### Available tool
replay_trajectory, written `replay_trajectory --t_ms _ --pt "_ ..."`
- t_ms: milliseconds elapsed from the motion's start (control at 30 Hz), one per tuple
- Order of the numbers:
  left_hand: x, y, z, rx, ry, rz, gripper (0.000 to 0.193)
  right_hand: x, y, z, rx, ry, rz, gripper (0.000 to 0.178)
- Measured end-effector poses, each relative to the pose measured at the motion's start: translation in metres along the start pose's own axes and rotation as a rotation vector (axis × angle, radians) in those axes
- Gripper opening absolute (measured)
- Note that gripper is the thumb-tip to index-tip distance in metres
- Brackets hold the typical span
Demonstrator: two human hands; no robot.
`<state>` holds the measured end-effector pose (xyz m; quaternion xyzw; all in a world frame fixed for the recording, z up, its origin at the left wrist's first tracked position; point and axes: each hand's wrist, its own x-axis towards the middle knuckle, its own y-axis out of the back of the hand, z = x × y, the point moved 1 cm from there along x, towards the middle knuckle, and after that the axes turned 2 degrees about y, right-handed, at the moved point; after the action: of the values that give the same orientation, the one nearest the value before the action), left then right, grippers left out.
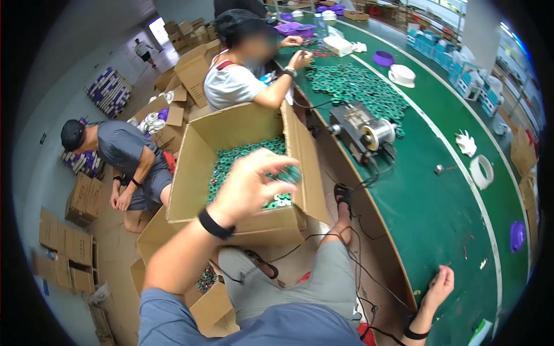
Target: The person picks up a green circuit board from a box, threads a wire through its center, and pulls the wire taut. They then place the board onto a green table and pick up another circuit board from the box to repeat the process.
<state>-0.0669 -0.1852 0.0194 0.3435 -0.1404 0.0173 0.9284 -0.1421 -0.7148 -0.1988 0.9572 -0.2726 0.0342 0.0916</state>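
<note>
Green piece (290, 174) sits between the fingers (274, 162) of the left hand (245, 183).

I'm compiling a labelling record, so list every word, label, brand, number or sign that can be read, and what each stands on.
None can be read.
Blue-and-white packages at the upper right: print too small.
Tall brown carton behind the open box: marks too small.
Green round piece at the fingertips of the left hand: too blurred to show any text.
</note>
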Motion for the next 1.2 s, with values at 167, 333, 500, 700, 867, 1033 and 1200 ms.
replay_trajectory --t_ms 167,333,500,700,867,1033,1200 --pt "0.008 0.098 -0.147 0.330 0.286 0.189 0.045 0.010 0.007 0.021 -0.022 -0.022 0.088 0.018" --pt "0.014 0.120 -0.311 0.345 0.672 0.301 0.045 0.017 0.018 0.029 -0.144 -0.014 0.160 0.019" --pt "0.018 0.101 -0.409 0.501 0.911 0.276 0.052 -0.013 -0.052 -0.080 -0.447 -0.068 0.262 0.026" --pt "0.047 0.079 -0.464 0.584 0.964 0.263 0.050 -0.008 -0.060 -0.076 -0.628 0.000 0.264 0.025" --pt "0.068 0.073 -0.518 0.651 0.941 0.317 0.047 -0.002 -0.052 -0.067 -0.536 -0.201 0.367 0.023" --pt "0.072 0.056 -0.555 0.718 0.978 0.316 0.047 0.002 -0.055 -0.062 -0.531 -0.161 0.407 0.023" --pt "0.066 0.064 -0.556 0.685 1.000 0.258 0.048 0.002 -0.039 -0.054 -0.559 -0.167 0.399 0.024"
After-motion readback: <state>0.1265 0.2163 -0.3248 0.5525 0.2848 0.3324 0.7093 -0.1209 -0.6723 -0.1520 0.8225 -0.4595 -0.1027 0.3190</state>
